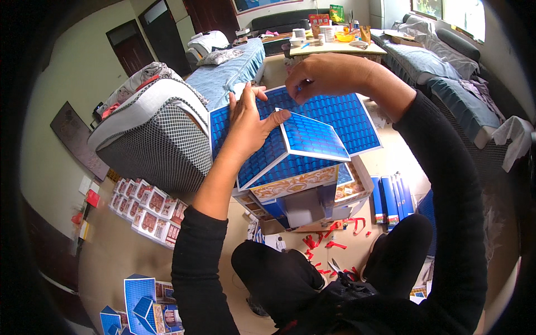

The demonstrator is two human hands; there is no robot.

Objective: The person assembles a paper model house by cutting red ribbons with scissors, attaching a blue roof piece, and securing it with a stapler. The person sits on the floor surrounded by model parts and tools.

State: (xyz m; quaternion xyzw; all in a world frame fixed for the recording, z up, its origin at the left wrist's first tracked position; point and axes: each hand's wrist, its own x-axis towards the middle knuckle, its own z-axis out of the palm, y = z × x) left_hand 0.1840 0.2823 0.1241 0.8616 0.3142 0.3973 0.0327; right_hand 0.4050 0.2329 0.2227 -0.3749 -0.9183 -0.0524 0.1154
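A cardboard model house with a blue tile-print roof (pixel 331 117) stands before me between my knees. My left hand (pixel 251 119) rests on the roof with its fingers spread, the thumb at the peak of the small front gable (pixel 314 134). Above the back of the roof, my right hand (pixel 310 77) is bent with its fingers curled; whether something small is between them is hidden. Below the gable are a gold scroll-print panel (pixel 295 184) and an open front. An open-topped side section (pixel 356 184) adjoins on the right.
Scissors (pixel 337 268) and red ribbon scraps (pixel 310 241) lie on the floor near my feet. Flat blue pieces (pixel 389 199) are at the right. Printed boxes (pixel 150 209) and more model houses (pixel 142 305) stand at the left. An armchair (pixel 155 130) and a cluttered table (pixel 339 49) are beyond.
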